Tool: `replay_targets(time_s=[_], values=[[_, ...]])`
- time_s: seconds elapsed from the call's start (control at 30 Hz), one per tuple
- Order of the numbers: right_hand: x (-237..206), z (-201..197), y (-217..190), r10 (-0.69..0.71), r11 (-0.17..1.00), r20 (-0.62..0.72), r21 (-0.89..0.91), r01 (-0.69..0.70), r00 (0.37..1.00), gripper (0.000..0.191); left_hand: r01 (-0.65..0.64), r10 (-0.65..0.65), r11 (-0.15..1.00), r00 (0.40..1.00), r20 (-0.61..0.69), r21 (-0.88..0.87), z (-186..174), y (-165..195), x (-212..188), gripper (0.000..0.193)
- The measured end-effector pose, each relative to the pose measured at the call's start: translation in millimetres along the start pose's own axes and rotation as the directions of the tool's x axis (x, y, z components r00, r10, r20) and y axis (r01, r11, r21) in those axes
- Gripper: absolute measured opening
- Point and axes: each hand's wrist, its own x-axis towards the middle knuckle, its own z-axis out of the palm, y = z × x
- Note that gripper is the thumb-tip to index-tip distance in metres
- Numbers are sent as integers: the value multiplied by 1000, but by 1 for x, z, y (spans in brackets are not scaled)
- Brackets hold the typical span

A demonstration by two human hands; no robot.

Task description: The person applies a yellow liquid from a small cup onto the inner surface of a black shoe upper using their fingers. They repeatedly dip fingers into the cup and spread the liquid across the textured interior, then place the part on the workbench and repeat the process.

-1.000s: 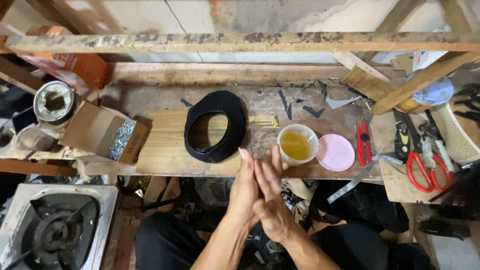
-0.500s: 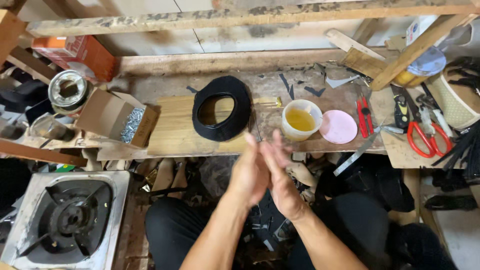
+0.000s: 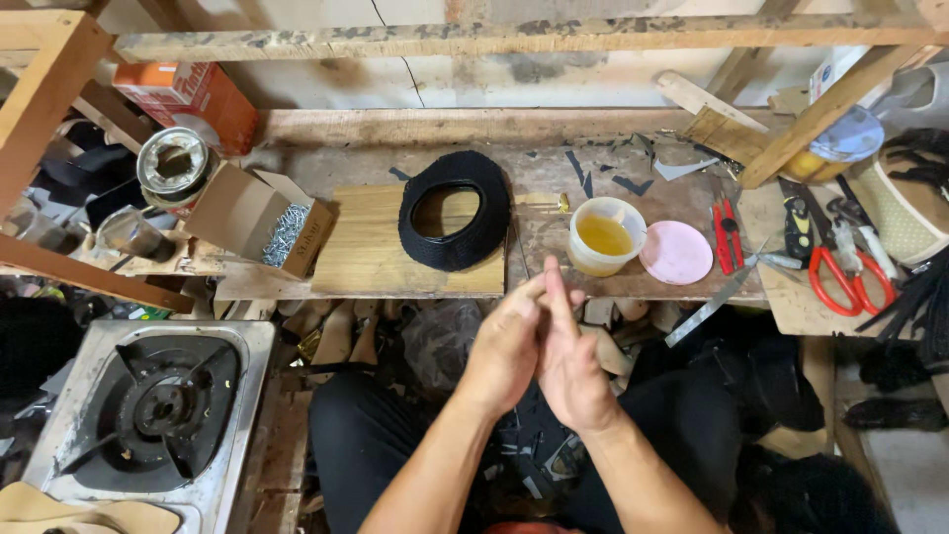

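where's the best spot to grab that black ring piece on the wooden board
Probably the near rim of the black ring piece, from above and the front. It lies flat on the wooden board with an open centre, so a grip can pinch inner and outer wall. Both hands, left hand and right hand, are pressed together nearby.

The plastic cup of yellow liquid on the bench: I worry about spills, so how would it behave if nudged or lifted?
The plastic cup stands open, its pink lid lying beside it, so a shove would probably slop the yellow liquid out. It looks thin-walled, so a firm squeeze may flex it. It seems wide for its height and partly filled, so it would likely slide rather than tip.
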Motion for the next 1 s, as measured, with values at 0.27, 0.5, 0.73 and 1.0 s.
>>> replay_targets(time_s=[0.27,0.5,0.73,1.0], values=[[-11,-10,15,76,994,44,-85,-72,996,119,-232,234,971,972,-18,51,-17,-31,10,30],[-19,-8,7,-6,997,71,-81,12,997,119,10,-12,999,998,-61,-48,-4,-13,6,58],[-18,-12,-1,-20,972,61,-231,33,998,117,-157,148,962,987,55,223,5,-29,3,46],[-4,-37,-24,-2,311,183,-934,175,983,103,-41,13,931,997,79,363,-3,12,0,49]])
